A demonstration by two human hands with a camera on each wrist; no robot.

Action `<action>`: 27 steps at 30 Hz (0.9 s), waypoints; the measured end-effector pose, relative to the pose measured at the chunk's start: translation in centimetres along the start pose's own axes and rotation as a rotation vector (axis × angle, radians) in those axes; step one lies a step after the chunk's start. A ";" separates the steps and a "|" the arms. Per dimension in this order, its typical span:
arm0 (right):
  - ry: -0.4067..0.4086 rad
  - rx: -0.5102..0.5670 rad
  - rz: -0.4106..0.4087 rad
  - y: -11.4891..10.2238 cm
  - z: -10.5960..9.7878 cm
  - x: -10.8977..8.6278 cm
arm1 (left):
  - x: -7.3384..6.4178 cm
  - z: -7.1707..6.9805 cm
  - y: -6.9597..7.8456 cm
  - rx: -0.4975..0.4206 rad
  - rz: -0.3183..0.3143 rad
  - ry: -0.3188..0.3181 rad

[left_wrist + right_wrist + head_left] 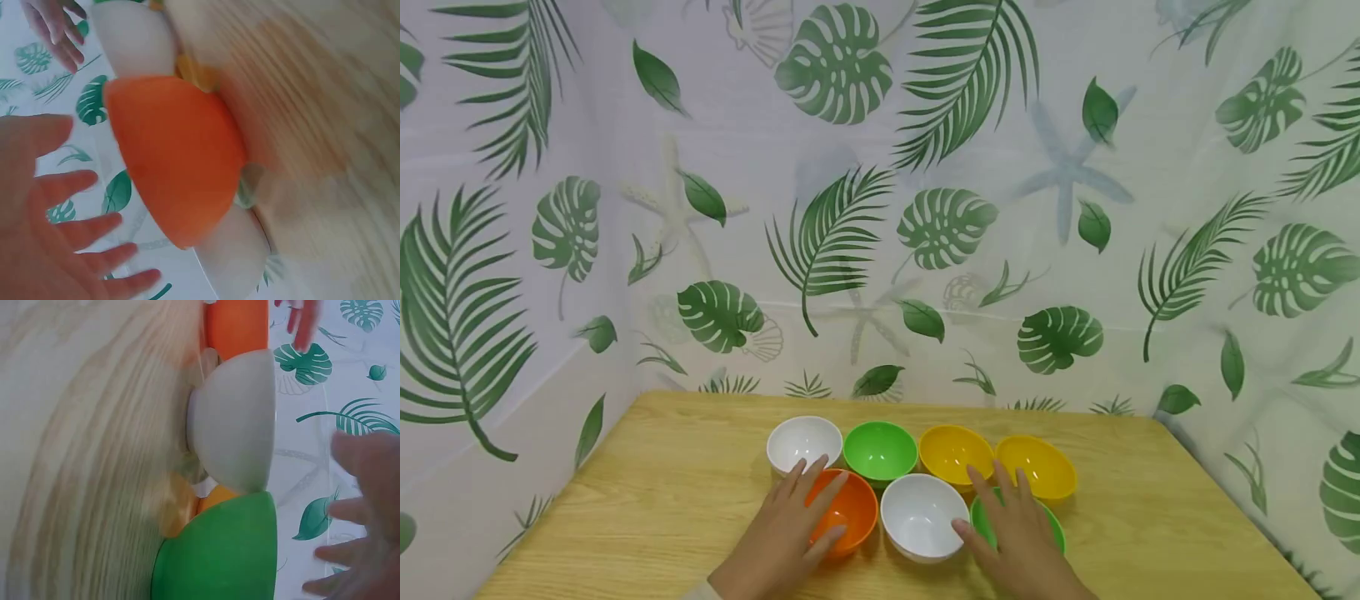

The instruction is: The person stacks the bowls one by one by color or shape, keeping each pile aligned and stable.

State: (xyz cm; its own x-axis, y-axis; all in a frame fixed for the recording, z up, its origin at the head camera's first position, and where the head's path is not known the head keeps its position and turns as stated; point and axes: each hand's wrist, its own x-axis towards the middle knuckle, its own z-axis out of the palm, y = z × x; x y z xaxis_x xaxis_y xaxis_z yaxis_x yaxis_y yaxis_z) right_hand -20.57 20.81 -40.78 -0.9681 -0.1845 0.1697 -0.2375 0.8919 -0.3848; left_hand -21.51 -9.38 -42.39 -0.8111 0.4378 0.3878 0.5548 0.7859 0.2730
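Observation:
My left hand (790,525) hovers over the left side of an orange bowl (856,510), fingers spread and holding nothing. In the left wrist view a gap shows between those fingers and the orange bowl (175,156). To the right, my right hand (1018,537) hangs above a green bowl (1052,527), fingers apart, partly hiding it. Between them sits a white bowl (923,517) in the same front row. Behind stands another row: a white bowl (803,442), a green bowl (880,450) and two yellow bowls (955,450). All the bowls stand upright, close together.
The bowls stand on a light wooden table (647,500), towards its far middle. A white curtain (865,350) printed with green leaves and starfish hangs behind the table and along its sides.

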 end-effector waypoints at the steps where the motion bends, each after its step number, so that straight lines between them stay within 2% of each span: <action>1: 0.070 0.016 -0.022 -0.2 0.0 0.1 | 0.1 -0.2 0.1 -0.044 0.019 0.034; 5: 0.362 0.145 -0.089 -1.2 -0.3 0.4 | 0.7 -1.1 0.4 -0.273 0.068 0.221; 6: 0.403 0.192 -0.087 -1.5 -0.3 0.5 | 0.9 -1.4 0.4 -0.331 0.062 0.261; 8: 0.426 0.315 -0.042 -2.1 -0.5 0.6 | 1.3 -2.0 0.3 -0.450 -0.004 0.305; 10: 0.362 0.517 0.030 -2.9 -0.6 0.7 | 1.6 -2.8 0.1 -0.573 -0.111 0.312; 13: 0.183 0.841 0.175 -3.8 -0.7 0.8 | 1.9 -3.9 -0.4 -0.746 -0.275 0.314; 15: 0.062 1.029 0.244 -4.3 -0.6 0.7 | 2.1 -4.6 -0.9 -0.819 -0.346 0.314; 17: -0.041 1.148 0.270 -4.6 -0.5 0.6 | 2.5 -5.3 -1.5 -0.851 -0.380 0.316; 21: -0.182 1.331 0.230 -4.8 -0.2 0.7 | 3.6 -6.7 -2.6 -0.825 -0.423 0.300; 24: -0.245 1.448 0.216 -5.2 0.0 1.0 | 4.7 -7.6 -3.3 -0.833 -0.450 0.275; 27: -0.283 1.530 0.231 -5.6 0.3 1.2 | 5.3 -7.8 -4.0 -0.854 -0.483 0.235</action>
State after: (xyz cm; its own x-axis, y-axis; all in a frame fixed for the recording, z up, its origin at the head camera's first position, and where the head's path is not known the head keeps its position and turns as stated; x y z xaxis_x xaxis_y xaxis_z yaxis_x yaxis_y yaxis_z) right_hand -20.39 15.45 -38.70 -0.9349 -0.3333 -0.1216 0.2288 -0.3043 -0.9247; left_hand -26.59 -13.56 -34.56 -0.9782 -0.0144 0.2073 0.1979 0.2403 0.9503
